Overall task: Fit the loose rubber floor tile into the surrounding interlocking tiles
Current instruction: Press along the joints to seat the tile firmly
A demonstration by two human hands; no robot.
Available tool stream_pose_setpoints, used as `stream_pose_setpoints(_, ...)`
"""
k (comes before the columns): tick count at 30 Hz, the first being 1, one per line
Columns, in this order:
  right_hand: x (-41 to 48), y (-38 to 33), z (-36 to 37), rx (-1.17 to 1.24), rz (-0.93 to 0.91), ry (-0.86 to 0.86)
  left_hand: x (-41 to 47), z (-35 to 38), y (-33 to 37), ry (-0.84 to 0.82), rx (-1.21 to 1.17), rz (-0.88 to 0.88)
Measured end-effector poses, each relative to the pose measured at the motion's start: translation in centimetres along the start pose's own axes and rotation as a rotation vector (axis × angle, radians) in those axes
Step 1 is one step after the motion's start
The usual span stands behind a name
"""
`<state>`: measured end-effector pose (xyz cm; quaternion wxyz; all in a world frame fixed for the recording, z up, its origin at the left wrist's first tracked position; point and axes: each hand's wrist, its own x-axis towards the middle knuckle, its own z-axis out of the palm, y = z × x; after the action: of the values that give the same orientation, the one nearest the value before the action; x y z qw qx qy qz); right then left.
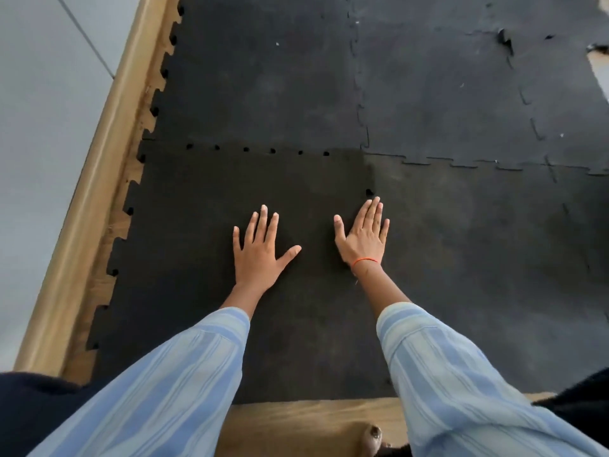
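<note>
A dark black rubber tile point(204, 245) with toothed edges lies flat in front of me, bordered by a tile beyond it point(263, 87) and a greyer tile on its right point(478, 258). Small round gaps show along its far seam point(245, 149), and one gap sits at the right seam just above my right fingertips. My left hand point(260, 255) rests palm down on the tile's middle, fingers spread. My right hand point(364, 235) lies flat near the tile's right edge, fingers together and pointing away. Neither hand holds anything.
A wooden skirting strip point(99, 179) and a grey wall point(36, 127) run along the left. Bare wooden floor point(296, 420) shows below the tile's near edge. More grey tiles point(461, 94) lie at the far right, one with a torn, lifted corner point(504, 39).
</note>
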<state>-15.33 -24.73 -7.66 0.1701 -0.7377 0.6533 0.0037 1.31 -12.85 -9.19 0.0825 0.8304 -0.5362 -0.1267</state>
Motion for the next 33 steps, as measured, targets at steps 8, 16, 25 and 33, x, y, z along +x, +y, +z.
stream_pose_setpoints(8,2.8,-0.7,-1.9,0.038,-0.008,-0.144,1.2,-1.6,1.3,-0.198,0.063,-0.102)
stream_pose_setpoints(16,2.9,-1.2,-2.6,0.048,0.008,-0.2,3.1,-3.1,2.3,-0.118,0.039,-0.082)
stream_pose_setpoints(25,9.1,-0.2,-1.5,-0.086,-0.213,0.091,7.4,-1.9,-2.6,0.206,-0.111,0.045)
stream_pose_setpoints(33,12.5,-0.4,-1.3,-0.174,-0.329,0.074,7.6,-1.3,-3.0,0.227,-0.056,0.055)
